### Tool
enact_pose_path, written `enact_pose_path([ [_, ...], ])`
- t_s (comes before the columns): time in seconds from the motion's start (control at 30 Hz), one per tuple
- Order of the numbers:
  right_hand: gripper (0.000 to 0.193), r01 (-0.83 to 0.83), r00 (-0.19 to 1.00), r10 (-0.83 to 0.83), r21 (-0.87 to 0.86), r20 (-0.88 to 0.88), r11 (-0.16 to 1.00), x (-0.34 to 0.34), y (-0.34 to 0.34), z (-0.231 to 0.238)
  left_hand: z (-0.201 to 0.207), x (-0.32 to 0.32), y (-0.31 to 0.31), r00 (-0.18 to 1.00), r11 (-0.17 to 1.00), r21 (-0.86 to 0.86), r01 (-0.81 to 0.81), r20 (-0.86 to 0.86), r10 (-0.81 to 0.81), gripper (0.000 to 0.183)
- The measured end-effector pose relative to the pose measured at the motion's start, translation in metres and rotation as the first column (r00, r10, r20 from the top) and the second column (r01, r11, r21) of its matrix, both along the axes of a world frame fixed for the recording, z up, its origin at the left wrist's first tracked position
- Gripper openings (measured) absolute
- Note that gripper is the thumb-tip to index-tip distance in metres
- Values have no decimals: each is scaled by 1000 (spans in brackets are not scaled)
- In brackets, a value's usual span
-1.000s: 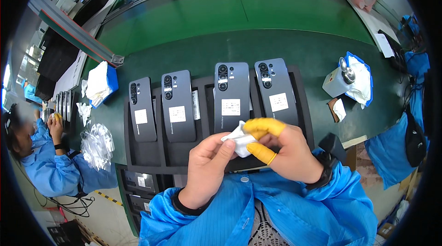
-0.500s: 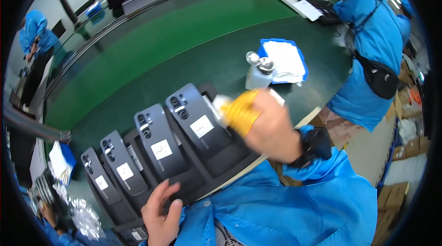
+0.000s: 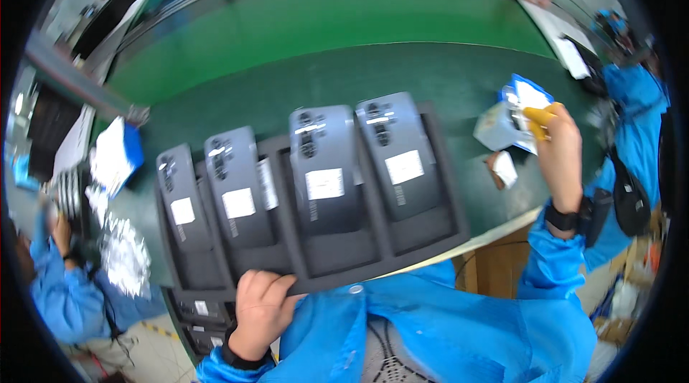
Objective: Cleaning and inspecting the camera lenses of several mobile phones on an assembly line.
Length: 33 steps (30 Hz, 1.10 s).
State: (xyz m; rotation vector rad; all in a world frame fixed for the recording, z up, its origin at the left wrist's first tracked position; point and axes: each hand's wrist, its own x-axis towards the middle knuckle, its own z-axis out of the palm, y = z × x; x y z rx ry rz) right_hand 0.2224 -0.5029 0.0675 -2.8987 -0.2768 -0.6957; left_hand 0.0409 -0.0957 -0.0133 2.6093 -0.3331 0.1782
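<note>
My left hand [image 3: 264,311] has its fingers curled over the front edge of a black foam tray [image 3: 337,257]. In the tray's slots several dark grey smartphones lie back up, each with a white label, among them a left one [image 3: 183,186], a middle one [image 3: 324,146] and a right one [image 3: 402,135]. Yellow finger cots cover the fingertips of my right hand [image 3: 560,150]. Those fingers are bent together at the metal top of a pale dispenser bottle [image 3: 493,128]. Whatever they pinch is too blurred to make out.
Behind the bottle stands a blue bin [image 3: 527,85] with white cloths. A small brown-and-white piece [image 3: 504,168] lies nearby. On the left are another blue bin [image 3: 133,146], crumpled silver foil [image 3: 125,257] and a co-worker [image 3: 61,290]. Another tray [image 3: 190,308] sits below mine.
My right hand has gone from the rightmost phone to the bottle. The left hand, raised and spread before, now grips the tray edge. The view has turned right.
</note>
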Motion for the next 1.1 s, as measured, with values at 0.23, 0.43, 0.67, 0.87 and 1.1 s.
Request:
enact_pose_path([
  [0.23, 29, -426, 905, 425, 72, 27, 902, 15, 127, -7, 20, 6, -8, 999, 993, -118, 5, -36, -10, 42],
  [0.43, 29, -726, 676, 728, 63, -115, 685, 29, 213, -43, 16, 35, -35, 984, 990, -38, 137, -112, -140, 62],
  [0.67, 26, -705, 694, 704, 56, -153, 707, 35, 233, -55, 5, 37, -37, 975, 992, 60, 113, -201, -99, 61],
  [0.87, 30, -648, 741, 641, 39, -201, 761, 33, 230, -53, 4, 39, -38, 966, 994, 31, 103, -243, -93, 61],
  [1.1, 30, -569, 772, 580, 126, -259, 813, 22, 220, -49, 3, 40, -38, 968, 993, 24, 117, -226, -109, 60],
])
